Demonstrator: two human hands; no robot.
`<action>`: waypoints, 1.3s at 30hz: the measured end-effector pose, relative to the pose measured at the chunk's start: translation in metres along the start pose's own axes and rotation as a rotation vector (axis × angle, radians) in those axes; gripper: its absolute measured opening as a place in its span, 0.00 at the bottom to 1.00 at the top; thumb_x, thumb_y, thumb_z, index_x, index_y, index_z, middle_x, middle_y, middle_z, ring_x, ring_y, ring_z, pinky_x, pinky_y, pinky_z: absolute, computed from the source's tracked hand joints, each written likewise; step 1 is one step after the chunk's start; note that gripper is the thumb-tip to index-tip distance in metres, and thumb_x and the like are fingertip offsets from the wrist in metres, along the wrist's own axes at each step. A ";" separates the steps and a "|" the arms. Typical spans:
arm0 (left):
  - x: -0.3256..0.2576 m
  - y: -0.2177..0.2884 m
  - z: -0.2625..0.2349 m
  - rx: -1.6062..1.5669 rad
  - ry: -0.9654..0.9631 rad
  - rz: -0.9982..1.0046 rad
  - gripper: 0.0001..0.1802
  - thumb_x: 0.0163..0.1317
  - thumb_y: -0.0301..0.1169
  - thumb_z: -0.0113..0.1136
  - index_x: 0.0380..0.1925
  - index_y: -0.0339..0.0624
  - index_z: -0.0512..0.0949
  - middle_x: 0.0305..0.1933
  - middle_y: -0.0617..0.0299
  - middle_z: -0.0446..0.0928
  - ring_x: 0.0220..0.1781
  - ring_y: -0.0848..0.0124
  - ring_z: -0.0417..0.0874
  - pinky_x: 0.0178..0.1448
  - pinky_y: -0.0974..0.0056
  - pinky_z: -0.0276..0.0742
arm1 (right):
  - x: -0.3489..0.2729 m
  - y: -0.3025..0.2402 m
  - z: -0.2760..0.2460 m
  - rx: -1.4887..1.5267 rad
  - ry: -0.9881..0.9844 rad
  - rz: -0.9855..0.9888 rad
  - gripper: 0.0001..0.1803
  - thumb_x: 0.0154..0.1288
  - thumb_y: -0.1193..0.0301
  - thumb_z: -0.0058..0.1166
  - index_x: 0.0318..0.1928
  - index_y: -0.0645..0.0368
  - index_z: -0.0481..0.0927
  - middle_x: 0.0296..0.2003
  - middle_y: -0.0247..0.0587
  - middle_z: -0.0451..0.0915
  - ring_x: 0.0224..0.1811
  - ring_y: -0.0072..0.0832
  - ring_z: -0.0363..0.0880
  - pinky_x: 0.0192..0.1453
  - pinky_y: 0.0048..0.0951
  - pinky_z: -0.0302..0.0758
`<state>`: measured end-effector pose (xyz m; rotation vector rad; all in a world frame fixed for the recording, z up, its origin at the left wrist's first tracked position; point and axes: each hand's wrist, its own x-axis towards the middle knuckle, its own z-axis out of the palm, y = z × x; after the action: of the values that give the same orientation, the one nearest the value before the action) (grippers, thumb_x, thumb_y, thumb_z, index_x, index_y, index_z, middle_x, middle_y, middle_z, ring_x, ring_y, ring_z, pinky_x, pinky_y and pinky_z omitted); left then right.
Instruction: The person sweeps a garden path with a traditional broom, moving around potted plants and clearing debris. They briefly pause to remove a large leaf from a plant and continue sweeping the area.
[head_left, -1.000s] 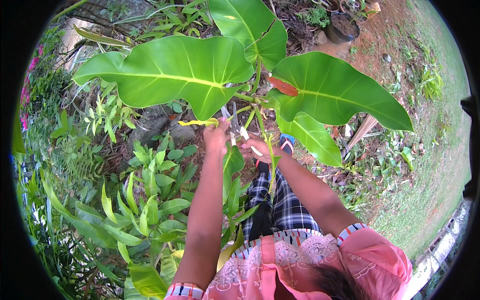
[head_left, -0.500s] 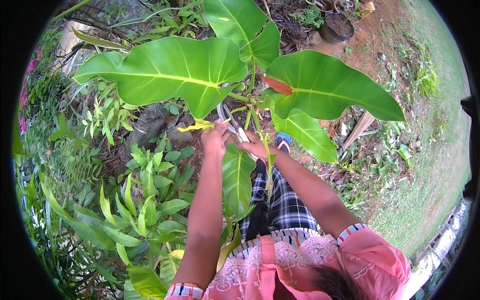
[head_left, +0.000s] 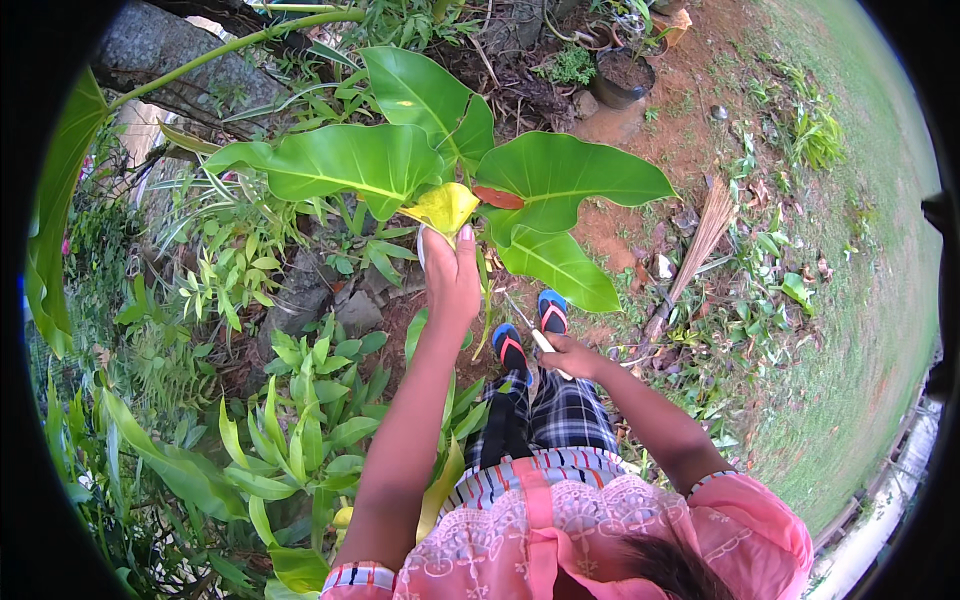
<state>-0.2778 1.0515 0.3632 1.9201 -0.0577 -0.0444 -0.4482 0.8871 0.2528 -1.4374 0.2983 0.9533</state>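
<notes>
My left hand [head_left: 455, 280] is raised over the middle of a large-leaved plant [head_left: 590, 175], closed on a yellow leaf [head_left: 443, 208] that sticks up folded above the fingers. Broad green leaves spread out around it, and a reddish-brown patch [head_left: 498, 198] lies at the base of the right-hand one. Lower and to the right, my right hand [head_left: 572, 357] grips the pale handle of a knife [head_left: 546, 345]. Its thin blade points up and left, above my sandals [head_left: 508, 345] and apart from the plant. Part of the plant's stem is hidden behind my left hand.
Leafy shrubs [head_left: 310, 420] crowd the left side. A stick broom [head_left: 705, 235] lies on the ground to the right, with grass [head_left: 850, 330] beyond. At the far right of the bed stands a black pot [head_left: 622, 78]; a thick trunk [head_left: 180, 75] leans at upper left.
My left hand has moved forward and lifted the yellow leaf. My right hand has drawn back to the right with the knife, away from the plant's stems. The view has shifted.
</notes>
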 end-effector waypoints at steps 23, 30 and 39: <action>-0.016 0.026 0.016 -0.444 -0.058 -0.421 0.19 0.65 0.34 0.43 0.51 0.33 0.69 0.54 0.58 0.70 0.55 0.71 0.68 0.60 0.67 0.57 | -0.120 0.087 0.021 0.372 0.565 -0.089 0.20 0.54 0.66 0.50 0.47 0.61 0.69 0.33 0.36 0.74 0.36 0.22 0.72 0.43 0.24 0.68; -0.033 0.036 0.004 -0.273 0.031 -0.311 0.19 0.63 0.33 0.46 0.51 0.35 0.69 0.54 0.60 0.69 0.55 0.70 0.67 0.60 0.67 0.54 | -0.132 0.103 0.012 0.351 0.535 -0.127 0.14 0.52 0.68 0.49 0.40 0.60 0.70 0.25 0.32 0.70 0.28 0.20 0.69 0.34 0.24 0.66; -0.094 0.049 0.024 -0.292 0.460 0.233 0.17 0.63 0.30 0.43 0.48 0.31 0.68 0.50 0.53 0.71 0.51 0.64 0.70 0.59 0.62 0.57 | -0.186 0.114 -0.003 0.513 0.610 -0.001 0.11 0.54 0.69 0.48 0.39 0.58 0.70 0.26 0.30 0.70 0.28 0.19 0.68 0.33 0.22 0.65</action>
<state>-0.3738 1.0179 0.4015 1.5804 0.0335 0.5170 -0.6417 0.7990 0.3023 -1.2103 0.9210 0.3663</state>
